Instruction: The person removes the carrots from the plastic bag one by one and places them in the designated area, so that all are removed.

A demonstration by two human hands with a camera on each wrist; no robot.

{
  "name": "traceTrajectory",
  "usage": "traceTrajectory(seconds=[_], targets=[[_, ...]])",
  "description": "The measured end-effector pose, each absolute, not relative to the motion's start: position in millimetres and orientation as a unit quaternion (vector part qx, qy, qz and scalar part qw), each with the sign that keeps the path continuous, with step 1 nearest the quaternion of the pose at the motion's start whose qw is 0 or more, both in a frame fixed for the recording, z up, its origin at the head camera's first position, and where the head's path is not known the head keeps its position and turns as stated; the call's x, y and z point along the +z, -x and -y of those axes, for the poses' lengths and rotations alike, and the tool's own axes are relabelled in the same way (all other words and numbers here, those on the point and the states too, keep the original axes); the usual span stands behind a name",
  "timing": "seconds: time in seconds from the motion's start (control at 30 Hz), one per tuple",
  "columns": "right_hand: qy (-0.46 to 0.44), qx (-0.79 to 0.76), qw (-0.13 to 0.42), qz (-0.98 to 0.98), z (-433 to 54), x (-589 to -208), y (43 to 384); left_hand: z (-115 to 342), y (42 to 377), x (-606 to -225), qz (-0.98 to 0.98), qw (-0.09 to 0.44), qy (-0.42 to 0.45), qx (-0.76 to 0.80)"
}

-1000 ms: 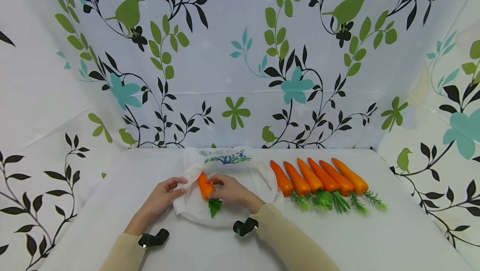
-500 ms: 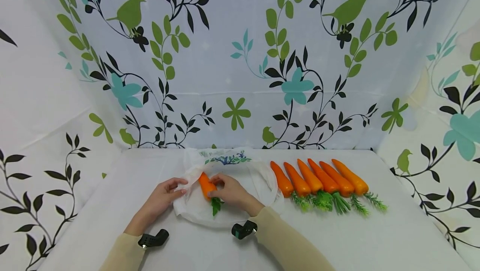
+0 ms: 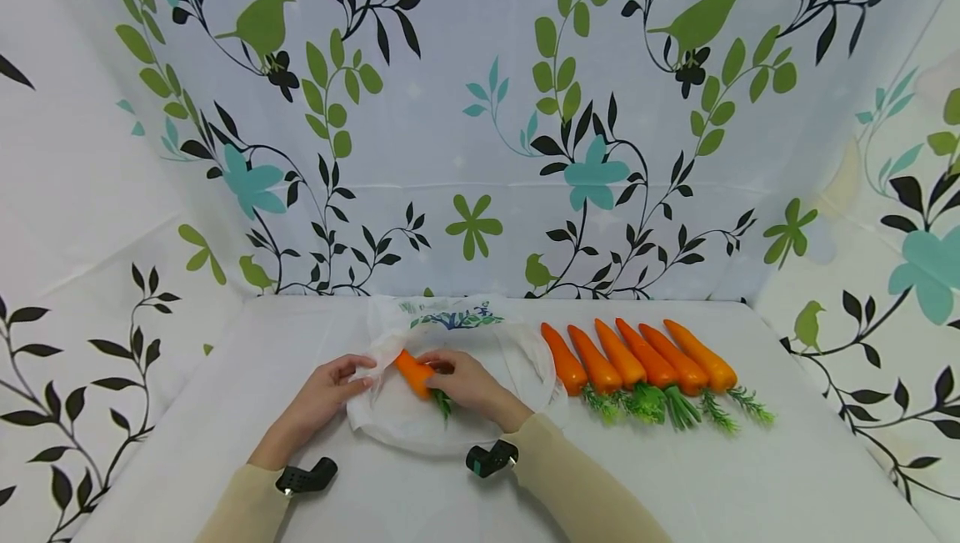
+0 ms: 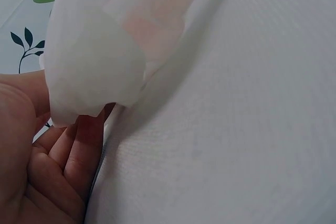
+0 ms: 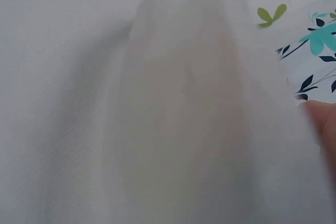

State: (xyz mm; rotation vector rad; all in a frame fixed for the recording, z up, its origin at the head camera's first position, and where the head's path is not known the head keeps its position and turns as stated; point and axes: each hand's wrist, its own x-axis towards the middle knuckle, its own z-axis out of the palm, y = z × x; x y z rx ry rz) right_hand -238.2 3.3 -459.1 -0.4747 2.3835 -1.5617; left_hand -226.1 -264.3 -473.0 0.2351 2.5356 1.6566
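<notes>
A white plastic bag with a tree print lies on the table in the head view. At its left edge my left hand pinches the bag's rim; the left wrist view has the film draped between the thumb and fingers. An orange carrot rests slanted at the bag's mouth, its tip under the film. My right hand grips its leafy end, covering part of the green leaves. Thin film fills most of the right wrist view and hides the carrot there.
Several more carrots with green tops lie in a slanted row right of the bag. A white cloth covers the table. Behind it hangs a patterned curtain with leaves and birds.
The carrot has tilted, its leafy end swinging to the right and its leaves now more covered by my right hand. My left hand stays at the bag's edge.
</notes>
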Motion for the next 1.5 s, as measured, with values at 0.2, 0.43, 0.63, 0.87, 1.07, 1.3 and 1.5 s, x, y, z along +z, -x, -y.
traceTrajectory(seconds=[0.2,0.43,0.63,0.87,1.07,1.3,1.5], targets=[[0.169,-0.537,0.134,-0.815,-3,-458,237,264,223,-472,-0.834,0.057,-0.065,0.546],[0.161,-0.542,0.139,-0.813,-2,-457,237,266,226,-475,-0.829,0.054,-0.074,0.552],[0.173,-0.547,0.137,-0.808,-3,-462,239,267,228,-476,-0.832,0.051,-0.072,0.548],[0.178,-0.555,0.125,-0.803,-5,-462,235,264,224,-472,-0.829,0.054,-0.074,0.551],[0.175,-0.558,0.127,-0.801,-12,-455,231,265,225,-475,-0.830,0.053,-0.079,0.549],[0.190,-0.538,0.127,-0.811,-23,-447,231,265,226,-476,-0.824,0.054,-0.087,0.558],[0.195,-0.517,0.121,-0.825,-30,-446,232,264,224,-474,-0.822,0.053,-0.085,0.561]])
